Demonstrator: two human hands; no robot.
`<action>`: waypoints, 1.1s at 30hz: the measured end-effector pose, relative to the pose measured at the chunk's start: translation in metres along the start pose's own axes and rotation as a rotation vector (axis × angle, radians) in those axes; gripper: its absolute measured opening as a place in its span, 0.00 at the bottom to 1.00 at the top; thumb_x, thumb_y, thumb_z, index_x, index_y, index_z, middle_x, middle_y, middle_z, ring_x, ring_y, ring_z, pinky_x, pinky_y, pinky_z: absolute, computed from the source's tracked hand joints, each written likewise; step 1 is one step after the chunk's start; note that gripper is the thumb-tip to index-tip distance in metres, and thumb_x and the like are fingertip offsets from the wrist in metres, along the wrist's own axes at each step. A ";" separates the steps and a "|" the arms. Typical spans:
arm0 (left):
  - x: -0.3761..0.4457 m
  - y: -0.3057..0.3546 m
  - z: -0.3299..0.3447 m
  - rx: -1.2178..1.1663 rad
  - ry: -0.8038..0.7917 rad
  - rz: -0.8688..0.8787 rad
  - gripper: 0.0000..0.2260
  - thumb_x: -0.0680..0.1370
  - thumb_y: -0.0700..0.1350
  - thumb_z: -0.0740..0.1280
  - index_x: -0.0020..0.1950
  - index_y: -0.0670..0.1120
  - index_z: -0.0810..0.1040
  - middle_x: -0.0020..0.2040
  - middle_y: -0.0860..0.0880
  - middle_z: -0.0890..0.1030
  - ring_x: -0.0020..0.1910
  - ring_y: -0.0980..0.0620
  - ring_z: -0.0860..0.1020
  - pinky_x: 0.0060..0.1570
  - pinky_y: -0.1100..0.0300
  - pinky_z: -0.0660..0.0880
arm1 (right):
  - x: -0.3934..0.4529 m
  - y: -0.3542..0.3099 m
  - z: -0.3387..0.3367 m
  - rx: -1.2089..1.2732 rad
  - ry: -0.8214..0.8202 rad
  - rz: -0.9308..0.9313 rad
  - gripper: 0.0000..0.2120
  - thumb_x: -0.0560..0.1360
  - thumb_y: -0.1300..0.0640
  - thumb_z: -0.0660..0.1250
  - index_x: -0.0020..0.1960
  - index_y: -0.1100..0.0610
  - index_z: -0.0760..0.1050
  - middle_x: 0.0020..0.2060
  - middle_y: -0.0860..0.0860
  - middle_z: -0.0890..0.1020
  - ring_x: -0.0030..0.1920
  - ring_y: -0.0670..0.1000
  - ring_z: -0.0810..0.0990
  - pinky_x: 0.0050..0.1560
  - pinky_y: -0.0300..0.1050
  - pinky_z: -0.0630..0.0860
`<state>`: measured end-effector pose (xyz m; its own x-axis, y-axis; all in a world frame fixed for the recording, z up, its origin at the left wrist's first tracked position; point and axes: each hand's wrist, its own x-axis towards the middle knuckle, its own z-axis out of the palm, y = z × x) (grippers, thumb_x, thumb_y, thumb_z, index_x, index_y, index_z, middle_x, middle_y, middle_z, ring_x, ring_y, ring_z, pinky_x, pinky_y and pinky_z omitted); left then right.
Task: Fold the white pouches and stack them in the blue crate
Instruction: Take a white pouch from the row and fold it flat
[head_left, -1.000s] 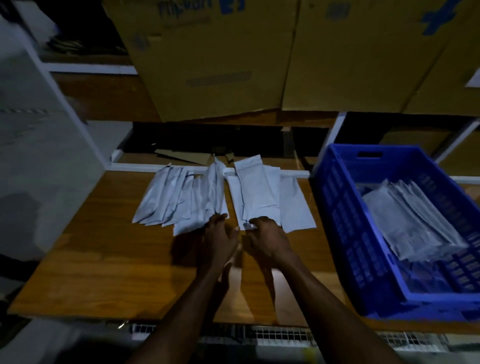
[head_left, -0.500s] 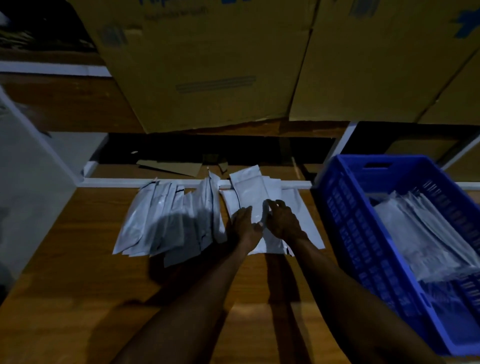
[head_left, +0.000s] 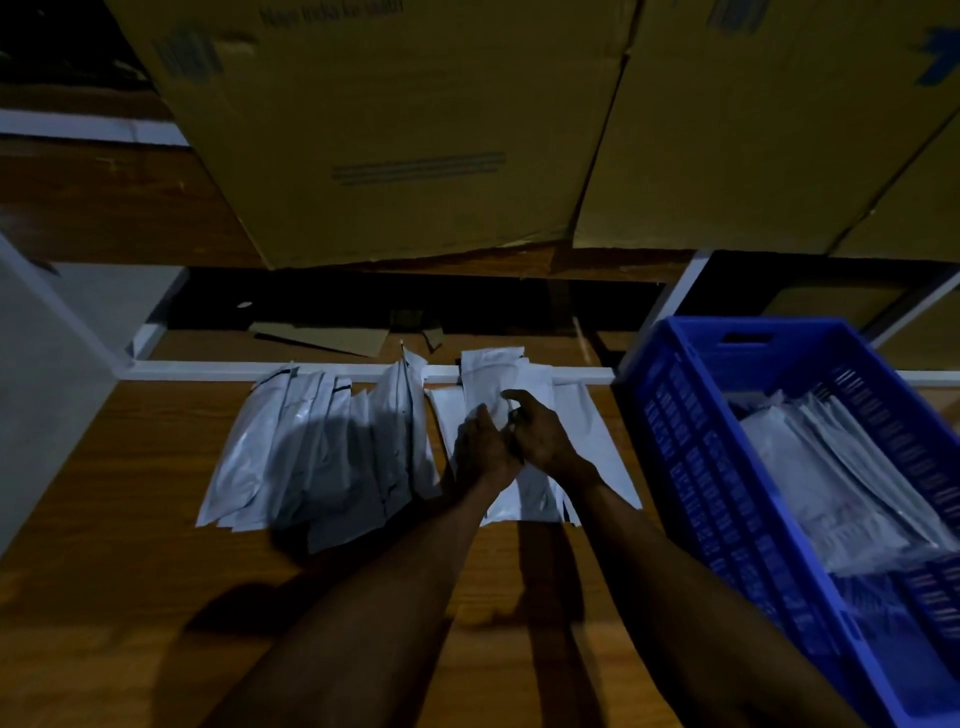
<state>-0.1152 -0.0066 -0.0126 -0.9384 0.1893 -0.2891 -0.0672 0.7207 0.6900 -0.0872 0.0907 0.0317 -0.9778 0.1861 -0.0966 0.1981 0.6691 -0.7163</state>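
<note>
Two groups of white pouches lie on the wooden table: a fanned pile (head_left: 322, 447) at the left and a smaller stack (head_left: 582, 415) in the middle. On that middle stack lies the top pouch (head_left: 491, 376), and both my hands meet over its near half. My left hand (head_left: 480, 447) and my right hand (head_left: 540, 434) have curled fingers pinching this pouch. The blue crate (head_left: 691, 447) stands at the right with several white pouches (head_left: 841, 478) stacked inside.
Large cardboard boxes (head_left: 415, 130) sit on a shelf above and behind the table. A white rail (head_left: 208, 370) runs along the table's far edge, with cardboard scraps (head_left: 332, 338) in the dark gap behind it. A grey wall is at the left.
Both hands moved away from me, from the near edge of the middle stack up onto the top pouch, and closed together on it. The camera tipped forward.
</note>
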 end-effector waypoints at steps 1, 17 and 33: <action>0.000 -0.003 -0.001 0.012 -0.008 0.023 0.38 0.77 0.54 0.68 0.81 0.46 0.53 0.77 0.41 0.61 0.76 0.40 0.62 0.72 0.45 0.65 | 0.001 0.001 -0.001 -0.031 0.002 -0.028 0.21 0.78 0.65 0.61 0.71 0.58 0.69 0.44 0.55 0.82 0.39 0.49 0.79 0.41 0.36 0.70; -0.098 -0.036 -0.075 0.252 -0.079 0.321 0.29 0.76 0.48 0.69 0.76 0.55 0.66 0.69 0.47 0.76 0.62 0.43 0.77 0.58 0.51 0.77 | -0.051 -0.009 -0.024 -0.754 -0.030 -0.426 0.23 0.68 0.65 0.70 0.61 0.51 0.82 0.53 0.55 0.85 0.56 0.59 0.82 0.66 0.57 0.70; -0.253 -0.133 0.005 0.830 0.040 0.410 0.41 0.59 0.43 0.80 0.72 0.44 0.75 0.69 0.43 0.76 0.67 0.42 0.76 0.67 0.40 0.71 | -0.265 0.055 0.069 -0.617 -0.201 -0.209 0.35 0.77 0.55 0.61 0.81 0.48 0.52 0.80 0.52 0.55 0.80 0.57 0.51 0.77 0.58 0.50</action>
<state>0.1328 -0.1471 -0.0349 -0.8471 0.5231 -0.0934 0.5226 0.8520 0.0326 0.1778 0.0285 -0.0295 -0.9817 -0.0895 -0.1682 -0.0522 0.9753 -0.2146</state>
